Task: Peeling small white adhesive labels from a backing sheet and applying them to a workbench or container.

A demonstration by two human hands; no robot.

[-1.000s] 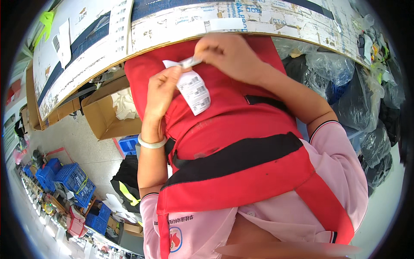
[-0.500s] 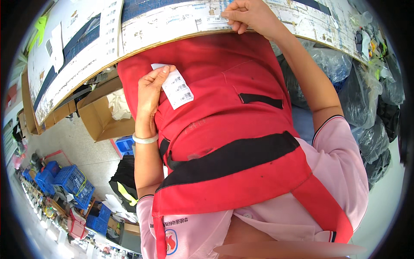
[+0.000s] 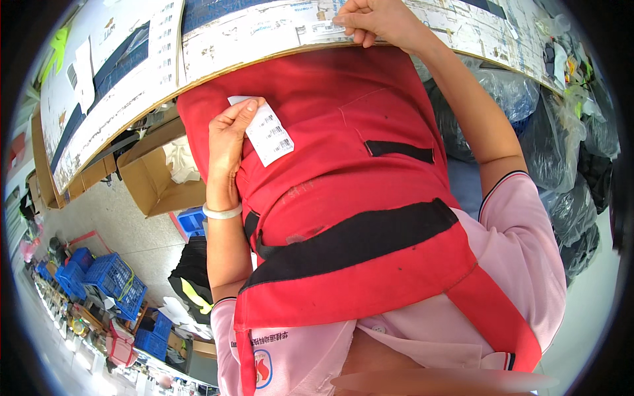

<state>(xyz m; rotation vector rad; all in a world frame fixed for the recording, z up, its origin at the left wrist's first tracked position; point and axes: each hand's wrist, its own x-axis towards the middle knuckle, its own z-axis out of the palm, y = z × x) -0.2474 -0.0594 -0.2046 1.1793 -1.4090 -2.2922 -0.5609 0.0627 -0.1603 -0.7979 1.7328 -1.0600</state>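
Left hand point(image 3: 228, 135) pinches a white label point(image 3: 267, 132); right hand point(image 3: 376, 20) presses a sticker point(image 3: 327, 30) onto the table point(image 3: 224, 39).

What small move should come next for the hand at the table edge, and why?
Probably the right hand should smooth the small label flat under its fingertips. It is pinching that label against the paper-covered table edge, while the left hand holds the white sticker sheet apart, in front of the red apron.
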